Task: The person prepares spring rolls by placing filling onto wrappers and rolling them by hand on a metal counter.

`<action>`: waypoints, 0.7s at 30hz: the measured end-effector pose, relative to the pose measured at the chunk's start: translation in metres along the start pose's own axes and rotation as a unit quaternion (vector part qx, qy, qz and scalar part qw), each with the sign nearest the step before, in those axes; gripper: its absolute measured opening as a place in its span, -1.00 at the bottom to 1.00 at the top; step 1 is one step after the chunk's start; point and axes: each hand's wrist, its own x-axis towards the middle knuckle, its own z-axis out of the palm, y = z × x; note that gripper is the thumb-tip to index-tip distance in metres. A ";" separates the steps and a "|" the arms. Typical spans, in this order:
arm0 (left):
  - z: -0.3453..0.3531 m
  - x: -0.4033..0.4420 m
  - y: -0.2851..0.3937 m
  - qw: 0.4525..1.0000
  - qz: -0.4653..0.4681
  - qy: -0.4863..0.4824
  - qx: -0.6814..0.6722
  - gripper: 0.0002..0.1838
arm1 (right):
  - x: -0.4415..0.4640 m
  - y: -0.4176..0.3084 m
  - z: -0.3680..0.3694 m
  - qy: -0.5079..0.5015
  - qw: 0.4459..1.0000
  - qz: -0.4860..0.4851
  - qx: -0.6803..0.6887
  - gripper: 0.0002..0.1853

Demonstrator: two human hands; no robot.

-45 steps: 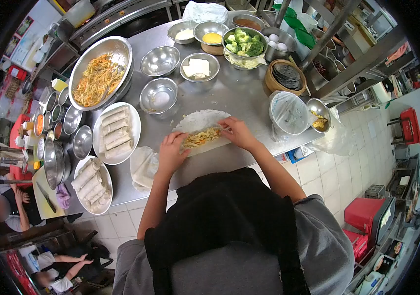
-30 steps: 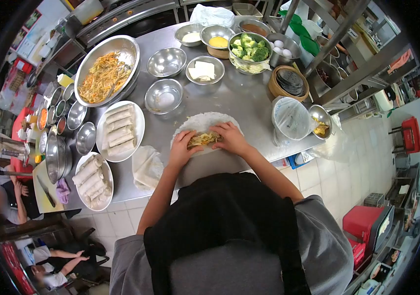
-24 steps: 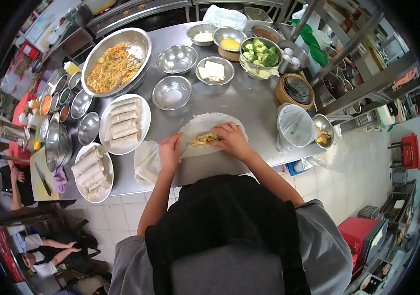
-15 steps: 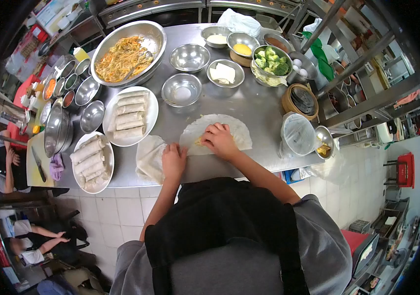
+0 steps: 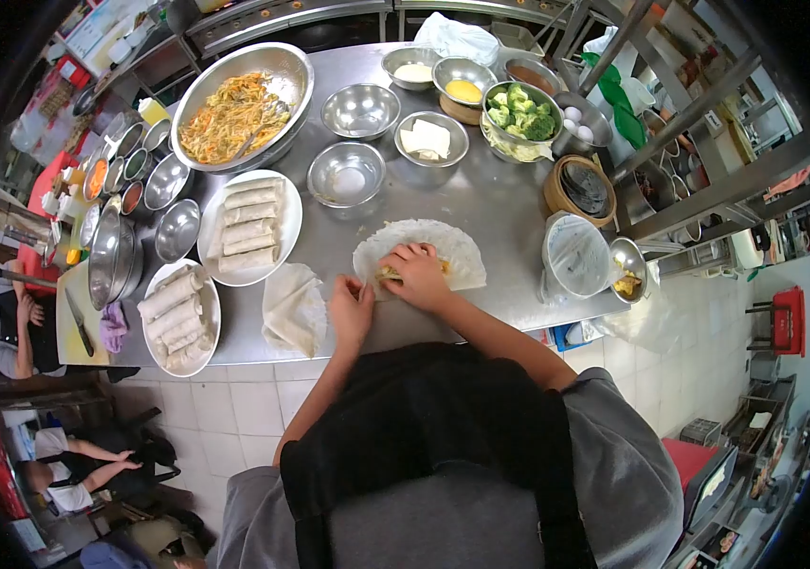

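A thin round wrapper [image 5: 452, 242] lies on the steel table with its lower edge folded up. Over the shredded filling on it curls my right hand [image 5: 419, 275], fingers together; filling shows at both sides of the hand. My left hand [image 5: 353, 308] is closed at the wrapper's lower left edge, and its fingertips hide whatever they pinch. Left of that hand lies a pile of loose wrappers [image 5: 294, 308]. Finished rolls [image 5: 250, 228] rest on a white oval plate [image 5: 288, 237], and more rolls [image 5: 174, 313] on a second plate [image 5: 212, 332].
A big bowl of shredded filling [image 5: 296, 71] stands at the back left. Empty metal bowls [image 5: 360, 111], a bowl of broccoli [image 5: 523, 114], a steamer basket [image 5: 580, 190] and a bag-lined container [image 5: 575, 256] stand around. A knife [image 5: 80, 322] lies far left; two people sit beyond.
Both hands have left the filling's ends: my right hand now covers its middle, and my left hand has closed at the wrapper's edge. The view has shifted, moving the table's items in frame.
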 end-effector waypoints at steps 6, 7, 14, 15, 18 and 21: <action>0.013 -0.002 0.005 0.993 0.022 0.050 -0.105 -0.74 | -0.001 0.005 0.001 0.011 1.000 -0.006 0.029 -0.71; 0.015 0.000 -0.001 0.993 -0.006 0.037 -0.114 -0.73 | -0.001 0.005 0.001 0.013 0.999 -0.006 0.030 -0.70; 0.016 0.000 0.008 0.998 0.053 0.003 0.023 -0.77 | -0.003 0.013 -0.011 -0.012 0.999 -0.016 0.026 -0.55; 0.017 0.000 0.013 0.999 0.052 0.001 0.014 -0.78 | -0.004 0.015 -0.017 -0.017 0.999 -0.016 0.028 -0.54; 0.020 -0.004 0.025 0.997 0.072 -0.007 0.002 -0.80 | -0.010 0.022 -0.028 -0.031 0.999 -0.012 0.028 -0.53; 0.026 -0.003 0.030 0.990 0.139 0.000 0.032 -0.80 | -0.011 0.028 -0.020 -0.031 0.999 -0.017 0.022 -0.58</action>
